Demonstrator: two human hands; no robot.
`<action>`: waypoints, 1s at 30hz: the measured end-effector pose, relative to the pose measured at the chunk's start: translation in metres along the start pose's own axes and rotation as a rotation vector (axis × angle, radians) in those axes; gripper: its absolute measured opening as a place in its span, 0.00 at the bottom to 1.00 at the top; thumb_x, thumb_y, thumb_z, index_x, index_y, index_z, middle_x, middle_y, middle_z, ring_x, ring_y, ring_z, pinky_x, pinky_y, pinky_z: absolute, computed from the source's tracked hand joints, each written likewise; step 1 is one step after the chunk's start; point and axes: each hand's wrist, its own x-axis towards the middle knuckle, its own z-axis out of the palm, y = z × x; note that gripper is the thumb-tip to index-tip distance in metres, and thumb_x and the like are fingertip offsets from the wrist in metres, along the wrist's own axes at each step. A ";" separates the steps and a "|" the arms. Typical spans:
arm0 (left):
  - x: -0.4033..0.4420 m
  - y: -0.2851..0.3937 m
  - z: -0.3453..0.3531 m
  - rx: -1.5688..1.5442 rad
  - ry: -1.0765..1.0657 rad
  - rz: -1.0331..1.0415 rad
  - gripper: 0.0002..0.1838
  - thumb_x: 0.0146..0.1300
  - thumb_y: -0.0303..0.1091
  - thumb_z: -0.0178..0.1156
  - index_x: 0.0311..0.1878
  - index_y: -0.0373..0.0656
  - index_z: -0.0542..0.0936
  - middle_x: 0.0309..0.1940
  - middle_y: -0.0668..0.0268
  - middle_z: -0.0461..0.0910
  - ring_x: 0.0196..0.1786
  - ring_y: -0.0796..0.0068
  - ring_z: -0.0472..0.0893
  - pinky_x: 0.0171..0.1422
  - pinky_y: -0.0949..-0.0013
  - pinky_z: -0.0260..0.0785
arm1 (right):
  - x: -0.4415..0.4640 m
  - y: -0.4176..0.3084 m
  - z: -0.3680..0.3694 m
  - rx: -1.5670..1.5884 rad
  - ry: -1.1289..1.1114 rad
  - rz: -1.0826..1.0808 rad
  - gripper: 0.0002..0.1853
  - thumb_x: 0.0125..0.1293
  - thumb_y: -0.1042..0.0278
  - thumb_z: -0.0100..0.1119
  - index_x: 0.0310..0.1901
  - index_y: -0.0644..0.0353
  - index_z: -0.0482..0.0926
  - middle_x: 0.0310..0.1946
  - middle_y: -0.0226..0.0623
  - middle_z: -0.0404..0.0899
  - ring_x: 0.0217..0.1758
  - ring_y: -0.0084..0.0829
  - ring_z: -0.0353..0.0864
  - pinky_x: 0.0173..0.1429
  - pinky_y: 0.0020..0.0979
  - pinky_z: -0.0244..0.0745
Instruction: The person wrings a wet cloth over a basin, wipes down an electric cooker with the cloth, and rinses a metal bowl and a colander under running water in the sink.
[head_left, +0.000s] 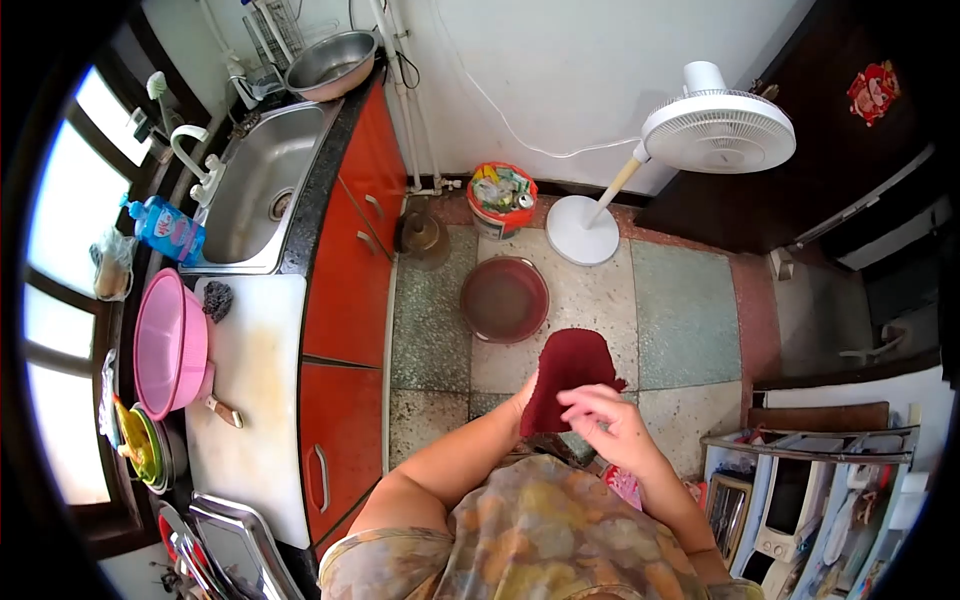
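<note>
From my end I had both hands in sight, out in front of the person's patterned shirt [540, 530]. The left hand [523, 402] was at the near left side of a dark red cloth [572, 372], which covered its fingers, so I could not tell whether they were spread or gripping. The right hand [607, 418] was loosely spread with bent fingers, their tips over the cloth's right part; I could not tell if they pressed on it. The cloth was raised above the tiled floor [685, 300]. Just beyond it in my view, a round reddish basin [505, 300] sat on the tiles. Farther back, by the wall, I saw a filled bucket [502, 200] and a white standing fan [718, 132].
</note>
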 end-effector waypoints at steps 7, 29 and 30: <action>0.008 -0.008 0.004 0.334 0.164 0.285 0.19 0.65 0.41 0.48 0.54 0.39 0.69 0.51 0.59 0.73 0.53 0.66 0.73 0.59 0.65 0.64 | -0.010 0.044 -0.060 -0.240 0.279 -0.138 0.26 0.52 0.75 0.59 0.56 0.58 0.70 0.55 0.39 0.65 0.56 0.31 0.67 0.54 0.32 0.67; -0.137 0.108 0.046 1.163 1.004 0.511 0.13 0.59 0.33 0.45 0.39 0.34 0.73 0.36 0.60 0.76 0.39 0.71 0.74 0.44 0.67 0.68 | 0.188 0.020 0.106 0.152 -0.470 -0.195 0.47 0.48 0.75 0.64 0.67 0.55 0.46 0.57 0.41 0.64 0.59 0.33 0.65 0.62 0.33 0.60; -0.146 0.126 0.023 1.290 0.905 0.514 0.13 0.60 0.34 0.46 0.39 0.34 0.73 0.35 0.58 0.76 0.39 0.68 0.75 0.44 0.65 0.68 | 0.205 0.020 0.114 0.083 -0.447 -0.238 0.43 0.49 0.77 0.62 0.66 0.57 0.49 0.56 0.40 0.66 0.57 0.32 0.66 0.62 0.31 0.61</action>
